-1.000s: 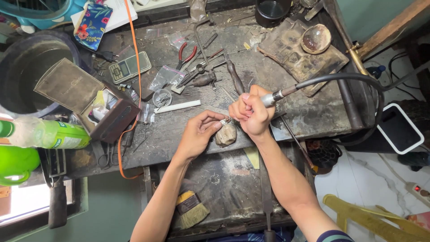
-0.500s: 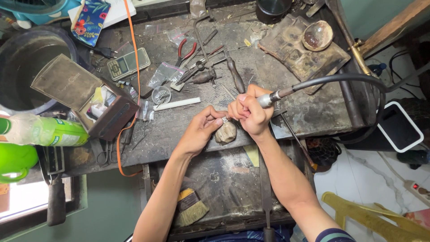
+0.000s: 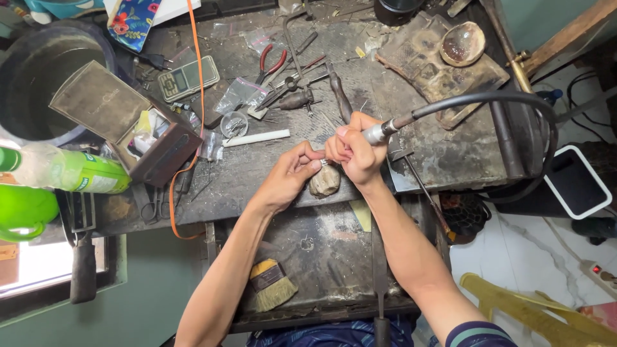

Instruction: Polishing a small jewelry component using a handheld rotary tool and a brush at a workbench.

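Pinched between the left hand (image 3: 290,175) fingertips, a small metal piece (image 3: 323,163) rests on the worn wooden peg (image 3: 325,181) at the workbench (image 3: 450,154) edge; the right hand (image 3: 352,149) is closed around the rotary handpiece (image 3: 376,133). Tiny, stiff and slippery, the piece seems best held by its edges. Both hands sit as they did half a second ago.

Right hand (image 3: 355,149) grips a metal rotary handpiece (image 3: 376,132), its black flexible shaft (image 3: 508,99) arcing off to the right. Left hand (image 3: 290,175) pinches a tiny silvery piece (image 3: 323,162), too small to identify, atop the worn bench peg (image 3: 325,181) at the bench edge.
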